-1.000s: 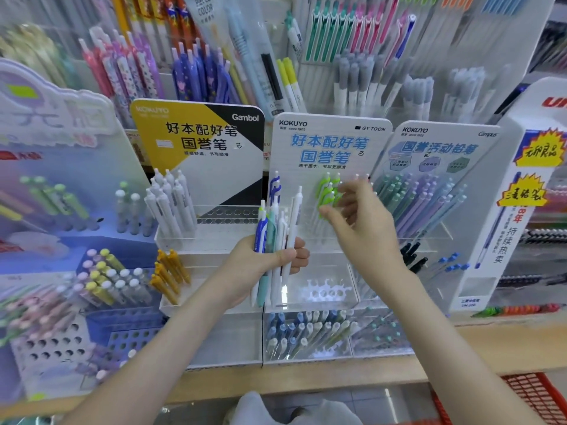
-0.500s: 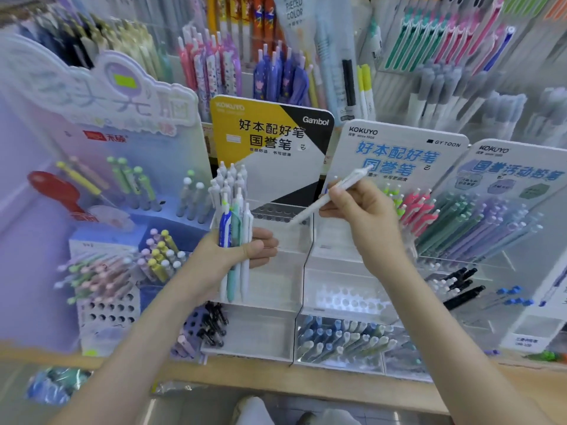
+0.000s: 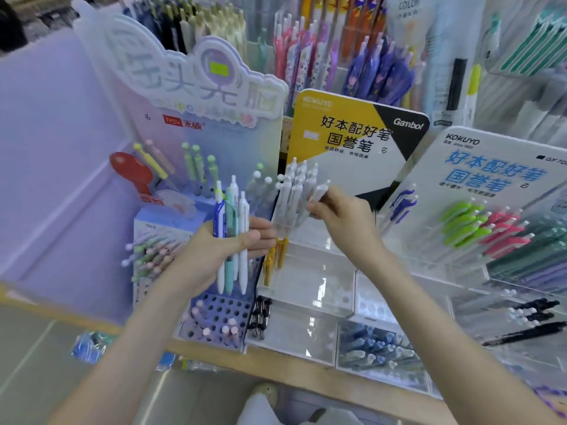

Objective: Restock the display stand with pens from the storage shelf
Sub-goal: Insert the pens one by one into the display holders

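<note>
The right hand pinches a white pen, steeply tilted, just right of the stocked pens in the display stand. The left hand holds an upright pen bundle.

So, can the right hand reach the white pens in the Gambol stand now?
Likely yes: the right hand, which pinches a single pen, is right at the white pens, and nothing stands between them.
</note>
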The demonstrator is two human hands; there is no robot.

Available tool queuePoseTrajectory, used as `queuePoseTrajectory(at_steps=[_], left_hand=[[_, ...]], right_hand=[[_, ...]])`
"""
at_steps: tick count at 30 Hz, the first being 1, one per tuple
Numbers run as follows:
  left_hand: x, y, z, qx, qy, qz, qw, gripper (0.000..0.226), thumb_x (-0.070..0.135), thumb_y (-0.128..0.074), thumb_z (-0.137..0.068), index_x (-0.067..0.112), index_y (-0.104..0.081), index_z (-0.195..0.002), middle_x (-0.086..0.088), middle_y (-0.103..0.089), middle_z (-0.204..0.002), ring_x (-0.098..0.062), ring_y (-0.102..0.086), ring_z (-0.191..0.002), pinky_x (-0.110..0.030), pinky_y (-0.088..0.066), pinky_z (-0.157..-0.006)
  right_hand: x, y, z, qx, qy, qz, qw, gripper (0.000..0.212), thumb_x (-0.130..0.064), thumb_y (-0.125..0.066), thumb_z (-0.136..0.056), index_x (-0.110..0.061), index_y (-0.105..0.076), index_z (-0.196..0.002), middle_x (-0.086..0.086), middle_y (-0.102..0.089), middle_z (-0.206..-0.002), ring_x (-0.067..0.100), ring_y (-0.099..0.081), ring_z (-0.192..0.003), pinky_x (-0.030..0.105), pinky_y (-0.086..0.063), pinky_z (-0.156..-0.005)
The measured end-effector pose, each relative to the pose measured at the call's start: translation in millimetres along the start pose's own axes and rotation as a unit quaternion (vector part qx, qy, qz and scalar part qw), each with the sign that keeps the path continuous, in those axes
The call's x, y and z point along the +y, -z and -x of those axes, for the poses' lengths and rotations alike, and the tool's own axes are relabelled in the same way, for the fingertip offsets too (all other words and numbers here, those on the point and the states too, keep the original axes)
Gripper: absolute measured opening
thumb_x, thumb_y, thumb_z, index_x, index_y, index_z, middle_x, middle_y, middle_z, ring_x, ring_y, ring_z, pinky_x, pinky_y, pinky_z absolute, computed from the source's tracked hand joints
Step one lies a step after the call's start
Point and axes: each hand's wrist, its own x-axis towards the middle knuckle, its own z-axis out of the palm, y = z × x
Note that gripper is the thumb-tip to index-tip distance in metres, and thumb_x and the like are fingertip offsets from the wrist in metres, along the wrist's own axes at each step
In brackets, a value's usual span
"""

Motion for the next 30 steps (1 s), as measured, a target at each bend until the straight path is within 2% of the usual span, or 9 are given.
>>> queuePoseTrajectory(at_steps=[5, 10, 13, 14, 16, 19, 23, 27, 30], left_hand=[[-4, -9, -3, -0.025, 0.019, -0.001, 1.000, 0.028, 0.013, -0.065, -0.073, 0.003, -0.067, -0.099, -0.017, -0.073, -0.095, -0.030, -0.071, -0.091, -0.032, -0.058, -0.077], [-5, -19, -4, -0.062, 0.040, 0.014, 0.997, 0.026, 0.009, -0.064, -0.073, 0.001, -0.066, -0.098, -0.017, -0.073, -0.091, -0.029, -0.072, -0.086, -0.030, -0.058, -0.074], [-6, -26, -3, -0.092, 0.049, 0.015, 0.994, 0.024, 0.008, -0.064, -0.075, 0.001, -0.067, -0.097, -0.018, -0.073, -0.091, -0.029, -0.072, -0.085, -0.031, -0.058, -0.073], [-6, -29, -3, -0.102, 0.051, 0.012, 0.993, 0.023, 0.008, -0.063, -0.075, 0.001, -0.067, -0.097, -0.017, -0.073, -0.090, -0.029, -0.072, -0.084, -0.031, -0.058, -0.073], [-6, -36, -3, -0.120, 0.054, -0.002, 0.991, 0.026, 0.009, -0.064, -0.074, 0.002, -0.066, -0.098, -0.016, -0.074, -0.089, -0.028, -0.072, -0.084, -0.031, -0.058, -0.073], [-8, -45, -5, -0.143, 0.053, -0.027, 0.988, 0.031, 0.011, -0.066, -0.073, 0.005, -0.066, -0.103, -0.017, -0.073, -0.094, -0.030, -0.071, -0.089, -0.035, -0.058, -0.077], [-7, -52, -8, -0.154, 0.052, -0.020, 0.987, 0.030, 0.011, -0.066, -0.073, 0.005, -0.067, -0.103, -0.016, -0.073, -0.097, -0.030, -0.071, -0.091, -0.037, -0.058, -0.081], [0, -48, -11, -0.126, 0.047, -0.015, 0.991, 0.029, 0.009, -0.064, -0.075, 0.003, -0.067, -0.103, -0.018, -0.073, -0.100, -0.030, -0.071, -0.092, -0.032, -0.058, -0.078], [4, -39, -14, -0.091, 0.034, -0.032, 0.995, 0.028, 0.009, -0.063, -0.076, 0.003, -0.068, -0.103, -0.017, -0.072, -0.102, -0.030, -0.071, -0.094, -0.033, -0.059, -0.080]], right_hand=[[-1, -11, -2, -0.024, 0.019, 0.047, 0.998, 0.017, -0.016, -0.060, -0.091, 0.001, -0.060, -0.091, 0.008, -0.063, -0.074, 0.026, -0.058, -0.070, 0.033, -0.040, -0.067], [2, -12, 1, -0.019, -0.009, 0.070, 0.997, 0.016, -0.023, -0.061, -0.090, -0.008, -0.060, -0.097, 0.006, -0.067, -0.084, 0.024, -0.060, -0.079, 0.040, -0.048, -0.074], [-7, -3, 16, 0.026, -0.013, 0.008, 1.000, 0.021, -0.024, -0.065, -0.088, -0.020, -0.054, -0.105, 0.000, -0.063, -0.088, 0.011, -0.057, -0.081, 0.025, -0.047, -0.074], [-11, 0, 21, 0.017, -0.011, -0.026, 0.999, 0.020, -0.023, -0.065, -0.088, -0.022, -0.055, -0.105, -0.001, -0.062, -0.087, 0.008, -0.056, -0.080, 0.021, -0.046, -0.072], [-16, 6, 29, -0.076, -0.014, -0.096, 0.992, 0.014, -0.017, -0.060, -0.091, -0.020, -0.061, -0.104, 0.001, -0.065, -0.089, 0.006, -0.058, -0.082, 0.022, -0.046, -0.077], [-13, 11, 40, -0.157, -0.048, -0.212, 0.963, 0.018, -0.010, -0.053, -0.095, 0.002, -0.065, -0.099, 0.019, -0.064, -0.087, 0.013, -0.056, -0.080, 0.034, -0.048, -0.078], [-11, 23, 43, -0.102, -0.049, -0.310, 0.944, 0.009, -0.007, -0.056, -0.092, -0.002, -0.064, -0.094, 0.001, -0.068, -0.082, 0.009, -0.059, -0.073, 0.022, -0.048, -0.071], [-8, 43, 31, 0.074, -0.039, -0.369, 0.926, 0.005, -0.009, -0.050, -0.096, -0.008, -0.051, -0.091, 0.002, -0.071, -0.075, 0.010, -0.057, -0.060, 0.021, -0.047, -0.059], [-6, 53, 16, 0.129, -0.030, -0.334, 0.933, 0.009, -0.008, -0.049, -0.097, -0.007, -0.054, -0.104, 0.001, -0.070, -0.076, 0.009, -0.061, -0.066, 0.020, -0.050, -0.062]])
